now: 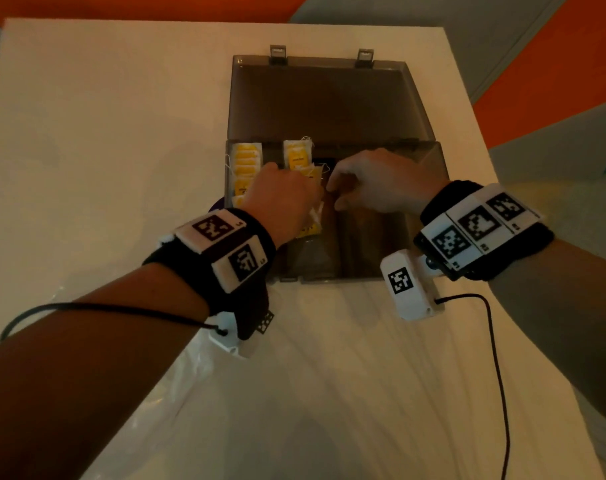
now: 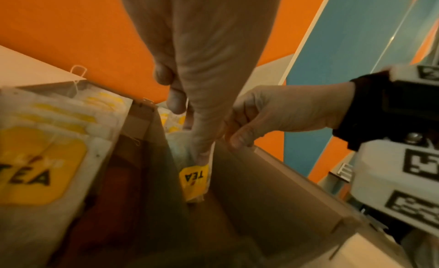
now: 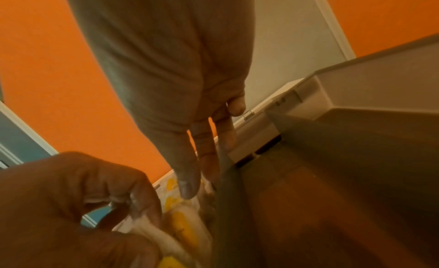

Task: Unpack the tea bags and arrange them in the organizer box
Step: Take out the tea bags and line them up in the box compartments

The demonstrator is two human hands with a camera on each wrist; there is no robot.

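The left hand (image 2: 202, 110) is pinching a light, floppy white paper tea bag with a yellow label (image 2: 193, 180), best held by its top edge, into the smoky translucent plastic organizer box (image 1: 429, 157); the right hand (image 1: 374, 181) is gripping a divider.

"TEA" stands in dark letters on the yellow label of a near tea bag (image 2: 35, 167) in the left wrist view, and again (upside down) on the small yellow tag (image 2: 194, 180). Other print is too blurred to read.

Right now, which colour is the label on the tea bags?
Yellow with dark lettering on the label; the left wrist view shows it best.
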